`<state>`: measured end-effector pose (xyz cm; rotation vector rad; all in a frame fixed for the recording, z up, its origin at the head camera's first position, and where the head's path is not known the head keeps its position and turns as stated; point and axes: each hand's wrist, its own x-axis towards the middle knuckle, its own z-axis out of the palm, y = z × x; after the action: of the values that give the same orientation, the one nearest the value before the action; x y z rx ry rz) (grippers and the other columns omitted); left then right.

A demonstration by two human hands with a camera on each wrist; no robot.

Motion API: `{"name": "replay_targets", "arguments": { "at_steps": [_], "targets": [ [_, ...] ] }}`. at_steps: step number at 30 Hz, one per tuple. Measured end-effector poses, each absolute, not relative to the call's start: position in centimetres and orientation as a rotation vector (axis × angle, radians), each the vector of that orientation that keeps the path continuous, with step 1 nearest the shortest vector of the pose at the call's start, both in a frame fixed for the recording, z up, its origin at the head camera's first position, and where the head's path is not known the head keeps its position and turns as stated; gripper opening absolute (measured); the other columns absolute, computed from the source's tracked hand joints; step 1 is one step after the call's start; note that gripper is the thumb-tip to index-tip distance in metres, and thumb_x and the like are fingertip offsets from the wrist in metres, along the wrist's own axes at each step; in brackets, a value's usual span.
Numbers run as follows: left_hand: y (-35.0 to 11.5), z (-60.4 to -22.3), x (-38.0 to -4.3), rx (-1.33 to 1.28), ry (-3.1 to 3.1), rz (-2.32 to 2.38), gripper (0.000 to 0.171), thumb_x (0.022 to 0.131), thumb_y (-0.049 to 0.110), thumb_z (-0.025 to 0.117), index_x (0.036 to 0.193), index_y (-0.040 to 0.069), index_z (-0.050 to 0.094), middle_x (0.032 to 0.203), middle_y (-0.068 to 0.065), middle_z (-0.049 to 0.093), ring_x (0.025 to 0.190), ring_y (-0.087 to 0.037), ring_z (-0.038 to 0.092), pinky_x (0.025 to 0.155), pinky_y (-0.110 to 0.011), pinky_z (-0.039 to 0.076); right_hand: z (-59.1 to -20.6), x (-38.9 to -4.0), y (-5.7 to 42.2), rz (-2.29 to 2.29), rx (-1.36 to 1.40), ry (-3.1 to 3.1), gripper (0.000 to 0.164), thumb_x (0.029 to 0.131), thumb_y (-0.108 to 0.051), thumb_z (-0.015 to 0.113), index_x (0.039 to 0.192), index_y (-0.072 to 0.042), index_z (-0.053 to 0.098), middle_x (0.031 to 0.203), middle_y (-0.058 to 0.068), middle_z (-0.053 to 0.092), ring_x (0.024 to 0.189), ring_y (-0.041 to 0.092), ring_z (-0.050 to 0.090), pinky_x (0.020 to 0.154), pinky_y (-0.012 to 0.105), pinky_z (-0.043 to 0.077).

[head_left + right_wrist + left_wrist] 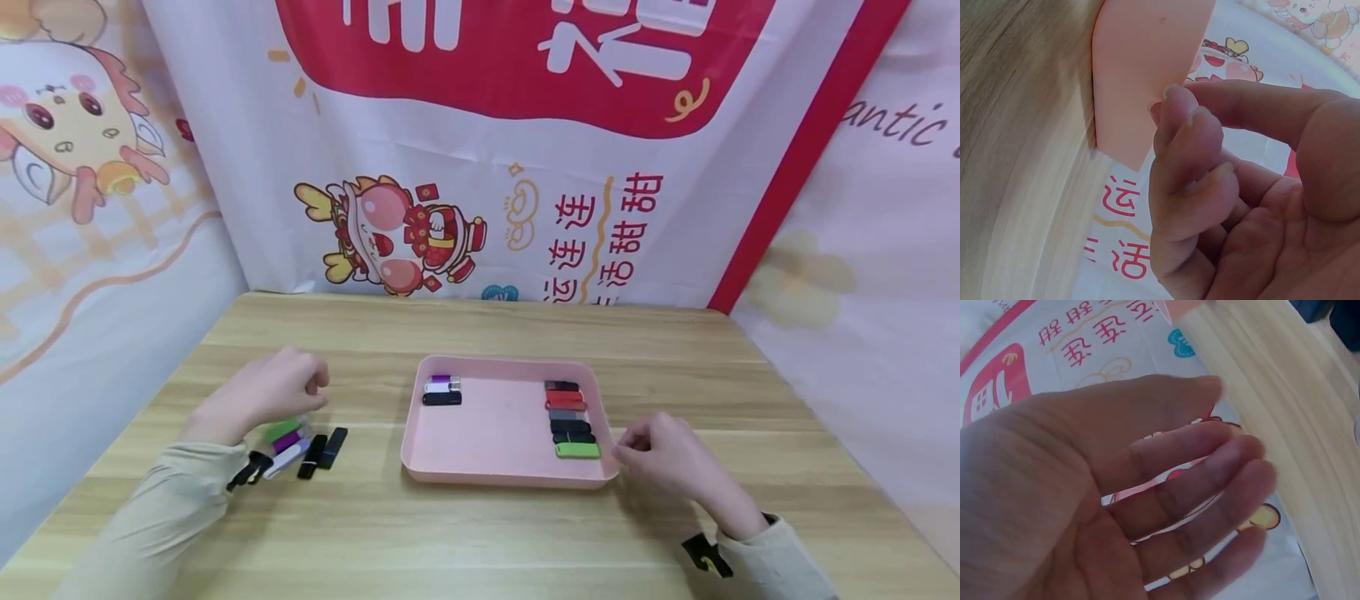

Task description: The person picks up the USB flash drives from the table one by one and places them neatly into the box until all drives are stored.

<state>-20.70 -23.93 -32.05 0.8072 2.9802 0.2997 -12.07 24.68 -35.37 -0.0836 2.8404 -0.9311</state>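
Note:
My left hand hovers with loosely bent fingers over a small group of USB flash drives at the left. In the left wrist view, its palm is bare and the fingers are spread a little. A green drive, a purple one, a pale one and black ones lie below it. My right hand is at the right wall of the pink tray, fingers loosely curled. Its fingertips are close to the tray's outside; contact is unclear.
Inside the tray, a short column of drives lines the left side. A longer column with black, red, grey and green drives lines the right. Printed cloth hangs behind the wooden table.

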Motion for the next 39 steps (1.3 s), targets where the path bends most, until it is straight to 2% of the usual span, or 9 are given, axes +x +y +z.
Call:
{"name": "replay_targets", "arguments": {
  "at_steps": [4, 9, 20, 28, 39],
  "targets": [
    [-25.1, -32.1, -20.8, 0.760, 2.928, 0.329, 0.017, 0.080, 0.012, 0.073, 0.093, 0.001, 0.070, 0.082, -0.002, 0.064, 0.074, -0.017, 0.059, 0.070, -0.046, 0.052, -35.6, -12.0, 24.9, -0.924, -0.087, 2.840, 0.007, 0.089, -0.013, 0.072, 0.083, -0.010, 0.073, 0.070, 0.002, 0.063, 0.063, 0.018, 0.056, 0.060, 0.034, 0.047],
    [-25.7, -31.7, -20.9, 0.707, 2.903, 0.343, 0.020, 0.076, 0.012, 0.073, 0.093, 0.001, 0.069, 0.083, -0.002, 0.063, 0.076, -0.019, 0.059, 0.070, -0.047, 0.051, -35.6, -11.8, 25.1, -0.914, -0.101, 2.859, 0.008, 0.089, -0.014, 0.071, 0.082, -0.010, 0.073, 0.068, 0.001, 0.062, 0.062, 0.017, 0.055, 0.058, 0.033, 0.045],
    [-25.9, -32.3, -21.1, 0.636, 2.845, 0.316, 0.022, 0.074, 0.024, 0.081, 0.081, 0.010, 0.066, 0.079, 0.002, 0.061, 0.071, -0.017, 0.055, 0.064, -0.039, 0.048, -35.6, -11.8, 25.3, -0.918, -0.088, 2.847, 0.008, 0.090, -0.016, 0.072, 0.085, -0.010, 0.074, 0.071, 0.003, 0.063, 0.063, 0.018, 0.056, 0.059, 0.034, 0.046],
    [-26.5, -32.7, -21.5, 0.633, 2.804, 0.353, 0.017, 0.073, 0.013, 0.076, 0.067, 0.012, 0.060, 0.066, 0.003, 0.054, 0.060, -0.015, 0.047, 0.054, -0.032, 0.040, -35.4, -11.9, 25.4, -0.911, -0.117, 2.864, 0.010, 0.091, -0.019, 0.071, 0.084, -0.011, 0.073, 0.068, 0.001, 0.061, 0.061, 0.018, 0.055, 0.057, 0.033, 0.045],
    [-26.6, -33.3, -21.6, 0.571, 2.760, 0.339, 0.014, 0.067, 0.006, 0.076, 0.071, 0.010, 0.063, 0.071, 0.000, 0.058, 0.063, -0.018, 0.050, 0.055, -0.033, 0.043, -35.3, -11.8, 25.2, -0.911, -0.108, 2.858, 0.012, 0.091, -0.019, 0.071, 0.083, -0.011, 0.073, 0.069, 0.002, 0.062, 0.062, 0.018, 0.055, 0.058, 0.034, 0.045]
  ]
}}
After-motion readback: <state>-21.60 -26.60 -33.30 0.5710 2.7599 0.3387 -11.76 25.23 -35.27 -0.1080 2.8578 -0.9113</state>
